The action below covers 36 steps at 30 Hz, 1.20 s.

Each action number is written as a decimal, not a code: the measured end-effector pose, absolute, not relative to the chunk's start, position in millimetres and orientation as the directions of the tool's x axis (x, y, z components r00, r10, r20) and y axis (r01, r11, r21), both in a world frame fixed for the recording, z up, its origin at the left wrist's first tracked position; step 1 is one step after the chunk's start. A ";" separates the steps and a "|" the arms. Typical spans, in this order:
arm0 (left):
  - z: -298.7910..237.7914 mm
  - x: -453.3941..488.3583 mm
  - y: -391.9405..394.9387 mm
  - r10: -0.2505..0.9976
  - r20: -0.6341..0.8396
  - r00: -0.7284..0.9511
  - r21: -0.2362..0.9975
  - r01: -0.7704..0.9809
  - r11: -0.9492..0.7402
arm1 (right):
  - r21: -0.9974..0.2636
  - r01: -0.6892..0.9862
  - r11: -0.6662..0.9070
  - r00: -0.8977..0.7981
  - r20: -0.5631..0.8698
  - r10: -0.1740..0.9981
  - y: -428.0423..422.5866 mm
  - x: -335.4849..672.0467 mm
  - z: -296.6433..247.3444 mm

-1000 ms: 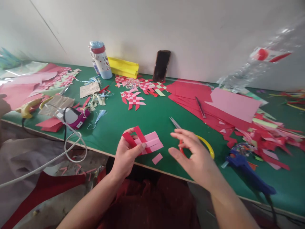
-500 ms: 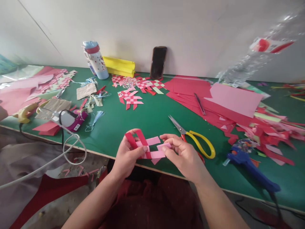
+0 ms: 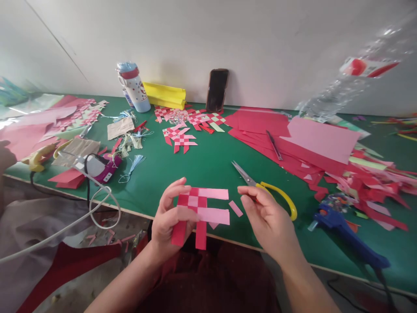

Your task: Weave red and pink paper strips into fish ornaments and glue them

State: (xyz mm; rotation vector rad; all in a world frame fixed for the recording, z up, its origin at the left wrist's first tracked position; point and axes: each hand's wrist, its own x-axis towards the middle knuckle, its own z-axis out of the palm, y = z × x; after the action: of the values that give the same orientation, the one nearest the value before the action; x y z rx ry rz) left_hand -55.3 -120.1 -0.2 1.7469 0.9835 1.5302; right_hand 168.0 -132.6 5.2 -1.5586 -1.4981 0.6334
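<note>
Head view. Grips a woven paper piece (image 3: 199,208) in the left hand (image 3: 169,219), thumb pressed across the red-and-pink checker, the other fingers half curled behind and above it. Has the piece just over the near edge of the green table (image 3: 211,165), at about 6 o'clock in the view. Two pink strips stick out toward 3 o'clock and two red strips hang toward 6 o'clock.

Holds the right hand (image 3: 269,221) loosely open and empty at 3 o'clock of the piece, fingers gently bent, clear of the paper and touching nothing. Shows a small pink scrap (image 3: 235,208) lying between the piece and that hand.

Shows yellow-handled scissors (image 3: 270,193) on the table just past the right hand, blades pointing toward 10 o'clock. Shows a blue glue gun (image 3: 345,232) at 3 o'clock of the hand.

Farther off, at 12 o'clock, shows a dark phone (image 3: 217,90) leaning on the wall. Finished woven pieces (image 3: 180,140) lie at 11 o'clock, with a capped drink bottle (image 3: 133,87) beyond them. Red paper sheets (image 3: 260,126) are spread at 1 o'clock.
</note>
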 end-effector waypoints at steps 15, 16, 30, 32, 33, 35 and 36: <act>-12.4 -59.3 -117.9 0.955 0.275 -0.112 0.955 -0.082 -0.285 | -0.934 -0.222 -0.280 -0.098 -0.264 0.959 -153.4 128.5 -2.6; -8.3 -60.2 -116.4 0.988 0.150 -0.040 0.968 -0.199 -0.155 | -0.942 -0.174 -0.287 -0.101 -0.273 0.957 -153.3 129.0 -2.1; 9.6 -49.5 -115.4 0.908 -0.276 0.316 0.904 -0.236 0.357 | -0.971 0.041 -0.234 -0.123 -0.237 0.964 -162.0 135.1 -3.0; 9.5 -48.6 -116.2 0.904 -0.272 0.328 0.912 -0.211 0.351 | -0.968 0.024 -0.250 -0.146 -0.251 0.957 -161.3 133.4 -2.8; 9.4 -48.0 -116.7 0.903 -0.268 0.335 0.918 -0.196 0.345 | -0.965 0.027 -0.260 -0.155 -0.261 0.953 -160.9 131.6 -2.6; 8.9 -47.1 -117.7 0.903 -0.263 0.341 0.927 -0.170 0.335 | -0.957 0.042 -0.288 -0.157 -0.291 0.944 -160.0 127.8 -2.1; 8.5 -47.0 -118.1 0.901 -0.263 0.345 0.929 -0.162 0.333 | -0.951 0.048 -0.305 -0.150 -0.309 0.939 -159.6 126.5 -1.9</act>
State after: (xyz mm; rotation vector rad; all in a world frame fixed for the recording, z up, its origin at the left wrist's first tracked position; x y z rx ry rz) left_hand -47.0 -118.1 8.5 0.9672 0.9514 0.8514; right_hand 126.5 -159.6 -1.9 -1.3793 -1.1793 1.5486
